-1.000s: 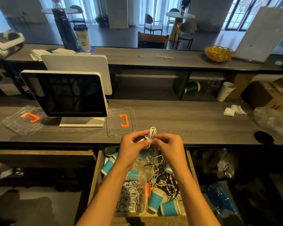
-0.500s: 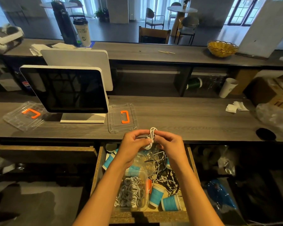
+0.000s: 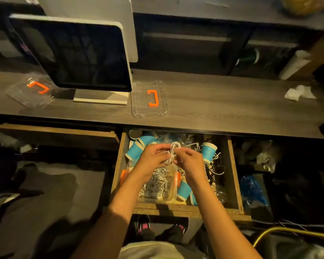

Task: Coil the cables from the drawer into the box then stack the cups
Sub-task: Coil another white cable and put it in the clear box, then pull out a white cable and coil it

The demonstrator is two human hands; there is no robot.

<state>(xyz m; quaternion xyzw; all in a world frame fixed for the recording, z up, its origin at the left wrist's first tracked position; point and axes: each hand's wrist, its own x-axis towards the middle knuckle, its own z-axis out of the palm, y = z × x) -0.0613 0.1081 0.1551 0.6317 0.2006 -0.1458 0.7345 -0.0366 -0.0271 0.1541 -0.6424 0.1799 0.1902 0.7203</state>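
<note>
You are holding a small bundle of thin white cable (image 3: 173, 152) between both hands above the open wooden drawer (image 3: 234, 176), roughly over its middle and toward the back edge. Your left hand (image 3: 153, 159) is curling its fingers round the lower part of the bundle, and your right hand (image 3: 190, 161) is pinching the strands from the other side; both grips are closing on the cable, though the fingertips themselves are partly hidden behind the loops. The bundle's long axis is running upright and slightly away from you, its looped top standing clear above your knuckles.

The clear plastic box (image 3: 173, 198) with coiled white cables already inside is sitting directly beneath your left wrist, toward the drawer's front edge, so the bundle is lying just behind and above it (a short drop toward you, by my reading). Your left hand is the nearer one to the box.

Blue paper cups with white rims (image 3: 209, 151) are lying loose along the drawer's back left corner, right side and front, and a tangle of dark and white cables (image 3: 213, 168) is waiting against the right side. I judge the coiling well under way and the cups not yet stacked.
</note>
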